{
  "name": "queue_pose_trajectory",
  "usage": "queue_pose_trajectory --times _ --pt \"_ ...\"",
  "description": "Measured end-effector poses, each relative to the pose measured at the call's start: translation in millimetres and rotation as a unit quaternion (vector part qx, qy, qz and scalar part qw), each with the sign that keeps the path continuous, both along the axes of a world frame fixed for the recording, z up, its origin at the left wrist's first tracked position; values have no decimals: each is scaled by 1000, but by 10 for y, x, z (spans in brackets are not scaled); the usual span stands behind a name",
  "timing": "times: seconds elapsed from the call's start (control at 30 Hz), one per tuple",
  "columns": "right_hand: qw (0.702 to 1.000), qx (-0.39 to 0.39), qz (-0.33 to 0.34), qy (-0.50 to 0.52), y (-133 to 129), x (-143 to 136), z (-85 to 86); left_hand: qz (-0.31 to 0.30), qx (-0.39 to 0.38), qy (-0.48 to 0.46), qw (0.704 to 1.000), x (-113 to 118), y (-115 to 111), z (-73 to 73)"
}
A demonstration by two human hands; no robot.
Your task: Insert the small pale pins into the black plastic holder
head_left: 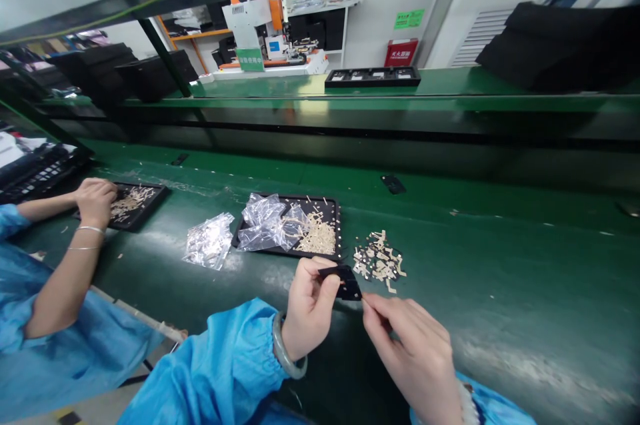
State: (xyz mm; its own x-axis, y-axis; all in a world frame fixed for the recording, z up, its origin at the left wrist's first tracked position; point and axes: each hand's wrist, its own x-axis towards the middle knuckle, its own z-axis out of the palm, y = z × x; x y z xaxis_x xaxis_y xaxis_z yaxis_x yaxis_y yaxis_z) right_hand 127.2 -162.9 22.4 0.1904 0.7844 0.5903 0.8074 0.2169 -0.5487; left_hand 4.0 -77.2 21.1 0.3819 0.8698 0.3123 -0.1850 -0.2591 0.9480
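Observation:
Between thumb and fingers my left hand (313, 308) grips a thin black plate (346, 284) with small light spots on it. My right hand (410, 342) has its thumb and forefinger pinched together at the plate's right corner; whatever sits between those fingertips is too small to make out. Just beyond the plate lies a loose pile of small beige and black pieces (380, 258). Behind my left hand stands a black tray (287, 254) heaped with small beige pieces (319, 233) and clear plastic bags (270, 222).
Left of the tray lies another clear bag (209, 240). A co-worker's hand (97, 202) reaches into a second black tray (159, 195) at the far left. Another black plate (393, 184) lies farther back. A raised green shelf (280, 88) carries a black tray (373, 77).

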Motion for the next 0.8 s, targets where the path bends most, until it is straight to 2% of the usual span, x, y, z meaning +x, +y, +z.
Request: queue_pose_trajectory --times 0.13,0.23,0.3,0.37,0.43,0.53,0.6,0.73,0.8 --pt "994 47 -9 -100 7 -10 -2 -16 67 4 998 2 -4 -53" --pt "988 52 -10 -148 10 -29 -7 -23 73 10 997 3 -7 -65" --pt "987 44 14 -153 8 -36 2 -19 59 16 998 9 8 -48" --pt "988 24 85 -130 0 -16 25 -15 3 22 1000 24 45 -16" --pt "987 13 146 -68 -12 45 52 -30 -96 19 995 47 98 15" --pt "991 10 129 37 -19 194 74 -88 -270 -16 959 84 167 29" --pt "990 -17 128 56 -5 280 63 -126 -359 -46 924 106 188 9" --pt "983 -62 169 29 48 305 7 -186 -449 -57 872 127 186 -56" --pt "982 -57 168 70 68 274 -19 -227 -463 -22 857 121 183 -76"
